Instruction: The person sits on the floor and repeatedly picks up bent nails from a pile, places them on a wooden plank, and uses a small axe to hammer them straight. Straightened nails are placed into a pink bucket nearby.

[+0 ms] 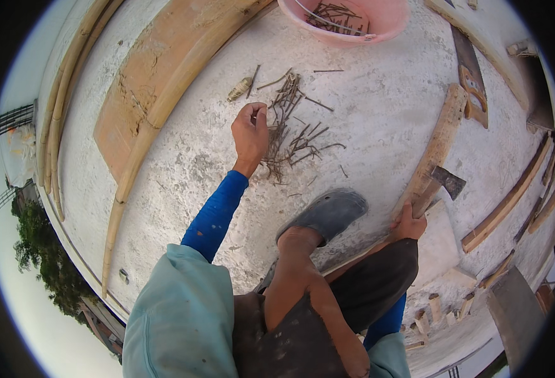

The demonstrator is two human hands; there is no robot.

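My left hand (250, 135), at the end of a blue sleeve, is held over the left edge of a pile of rusty nails (287, 135). Its thumb and fingertips are pressed together, and whatever may be between them is too small to make out. My right hand (410, 223) is closed beside my right knee, around the handle of a hatchet. The dark hatchet head (449, 183) points right and overlaps the lower end of a wooden plank (438, 138). Part of the handle is hidden by my fingers.
A pink bucket (388, 31) with more nails stands at the far side. Bamboo poles (142, 148) and a brown board (132, 94) lie at left. A handsaw (473, 88) rests beyond the plank; timber (507, 195) lies right. My grey clog (334, 214) is near the nails.
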